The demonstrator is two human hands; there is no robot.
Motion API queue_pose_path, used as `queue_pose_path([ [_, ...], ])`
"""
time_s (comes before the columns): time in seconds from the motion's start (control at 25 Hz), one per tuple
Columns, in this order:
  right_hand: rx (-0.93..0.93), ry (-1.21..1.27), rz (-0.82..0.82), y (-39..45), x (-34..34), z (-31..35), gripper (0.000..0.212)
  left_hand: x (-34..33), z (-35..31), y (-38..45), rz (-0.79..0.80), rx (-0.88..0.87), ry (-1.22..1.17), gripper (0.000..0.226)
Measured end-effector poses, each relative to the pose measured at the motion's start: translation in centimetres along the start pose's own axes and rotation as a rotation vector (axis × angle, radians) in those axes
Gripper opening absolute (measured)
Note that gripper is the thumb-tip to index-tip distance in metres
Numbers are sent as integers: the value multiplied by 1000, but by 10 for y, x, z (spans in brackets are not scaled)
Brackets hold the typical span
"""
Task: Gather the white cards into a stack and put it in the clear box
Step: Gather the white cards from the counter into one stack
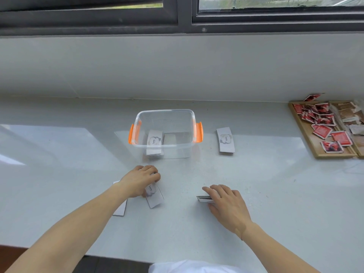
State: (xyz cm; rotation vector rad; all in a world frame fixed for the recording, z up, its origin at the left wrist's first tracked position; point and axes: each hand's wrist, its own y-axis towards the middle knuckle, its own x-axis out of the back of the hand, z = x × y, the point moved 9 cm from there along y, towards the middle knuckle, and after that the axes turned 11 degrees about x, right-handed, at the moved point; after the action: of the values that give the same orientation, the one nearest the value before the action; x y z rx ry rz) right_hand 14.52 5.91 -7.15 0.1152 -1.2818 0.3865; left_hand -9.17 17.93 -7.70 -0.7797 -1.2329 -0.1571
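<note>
While cards lie scattered lower centre, left hand (140, 180) curls onto a card (154, 196); box (165, 113) at centre holds a stack (155, 140); right hand (226, 201) clamps a small pile (203, 198). Thin, light, slippery; pinch by edges.

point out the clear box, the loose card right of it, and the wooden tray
clear box (164, 112): head view, far rim
loose card (225, 141): head view, middle of its printed face
wooden tray (307, 134): head view, bare left edge
</note>
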Motion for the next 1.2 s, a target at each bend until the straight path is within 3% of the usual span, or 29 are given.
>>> queue_pose_path([
  [0.16,-3,-22,8,0,-2,0,55,12,-4,-1,-21,91,-213,20],
  [0.36,-11,-38,3,-1,0,1,61,24,-33,-10,-185,227,-579,22],
  [0.6,-15,-83,-19,-2,4,3,82,24,-93,-11,-312,163,-892,19],
  [0.92,-18,-95,-14,0,3,2,77,17,-142,7,24,129,-1217,50],
  [1.2,-44,-62,43,3,-2,0,62,10,-161,8,134,178,-1335,53],
])
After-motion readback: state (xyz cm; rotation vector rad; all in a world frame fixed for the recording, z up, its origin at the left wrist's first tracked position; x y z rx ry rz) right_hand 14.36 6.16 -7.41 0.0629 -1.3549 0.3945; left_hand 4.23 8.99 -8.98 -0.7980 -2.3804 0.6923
